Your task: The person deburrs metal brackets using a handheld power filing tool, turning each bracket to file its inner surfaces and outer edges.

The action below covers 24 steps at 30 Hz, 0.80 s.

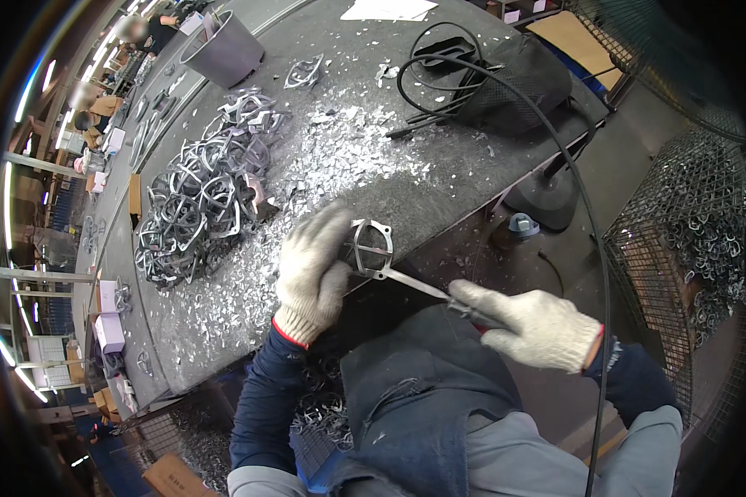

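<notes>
My left hand point(315, 269), in a white knit glove with a red cuff, is closed on the near-left side of a metal casting point(375, 243). The casting is an open, silvery frame with small corner lugs, held over the table's near edge. My right hand point(543, 325), gloved alike, grips the handle end of a flat file point(419, 283). The file's narrow grey blade points left, and its tip meets the casting's lower corner. Fingers and glove hide part of the casting and most of the handle.
Left on the dark table point(439, 199) lies a heap of similar castings point(195, 199), beside scattered metal flakes point(340, 153). A grey bucket point(224, 54) and a black mesh bag point(514, 87) stand farther back. A black cable point(584, 195) hangs at right, near a wire basket point(651, 248) of parts.
</notes>
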Available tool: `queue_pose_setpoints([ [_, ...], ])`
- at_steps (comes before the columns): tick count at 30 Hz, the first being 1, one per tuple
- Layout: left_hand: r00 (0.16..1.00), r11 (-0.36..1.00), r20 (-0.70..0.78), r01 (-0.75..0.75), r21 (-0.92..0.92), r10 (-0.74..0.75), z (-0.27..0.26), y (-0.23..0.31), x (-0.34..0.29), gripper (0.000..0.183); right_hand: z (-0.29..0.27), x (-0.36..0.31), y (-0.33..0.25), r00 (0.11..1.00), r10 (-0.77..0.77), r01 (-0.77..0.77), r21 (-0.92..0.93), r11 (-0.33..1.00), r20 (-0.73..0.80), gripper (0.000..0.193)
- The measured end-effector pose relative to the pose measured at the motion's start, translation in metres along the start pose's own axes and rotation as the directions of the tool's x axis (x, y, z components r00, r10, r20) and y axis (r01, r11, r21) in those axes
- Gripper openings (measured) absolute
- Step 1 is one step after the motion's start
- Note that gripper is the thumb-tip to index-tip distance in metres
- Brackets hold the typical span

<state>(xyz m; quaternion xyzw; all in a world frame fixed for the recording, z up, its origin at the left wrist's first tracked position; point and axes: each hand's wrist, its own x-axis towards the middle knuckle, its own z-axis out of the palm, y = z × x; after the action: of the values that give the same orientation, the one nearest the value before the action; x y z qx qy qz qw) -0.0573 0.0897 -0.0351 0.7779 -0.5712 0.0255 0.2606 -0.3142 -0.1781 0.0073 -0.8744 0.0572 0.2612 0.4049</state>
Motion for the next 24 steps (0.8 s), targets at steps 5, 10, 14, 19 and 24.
queue_pose_setpoints([
  [5,0.987,0.977,-0.083,0.151,0.153,-0.140,0.007,0.024,0.001,0.078,-0.025,0.004,0.013,0.981,-0.098,0.094,-0.033,0.995,-0.168,0.082],
  [10,0.982,0.977,0.022,0.186,0.108,-0.189,0.002,0.014,0.002,0.089,-0.043,0.032,0.011,0.967,-0.213,0.136,-0.419,0.898,-0.143,0.069],
  [14,0.973,0.979,0.116,0.193,0.059,-0.199,-0.002,0.017,0.008,0.091,-0.072,0.062,0.009,0.928,-0.327,0.123,-0.680,0.723,-0.180,0.058],
  [19,0.985,0.989,0.087,0.147,0.026,-0.149,0.003,0.012,0.004,0.092,-0.101,0.076,-0.010,0.882,-0.452,0.158,-0.819,0.552,-0.134,0.066],
  [24,0.997,0.997,0.003,0.073,-0.035,-0.072,0.010,0.011,-0.003,0.095,-0.083,0.059,-0.012,0.922,-0.356,0.133,-0.742,0.657,-0.150,0.066],
])
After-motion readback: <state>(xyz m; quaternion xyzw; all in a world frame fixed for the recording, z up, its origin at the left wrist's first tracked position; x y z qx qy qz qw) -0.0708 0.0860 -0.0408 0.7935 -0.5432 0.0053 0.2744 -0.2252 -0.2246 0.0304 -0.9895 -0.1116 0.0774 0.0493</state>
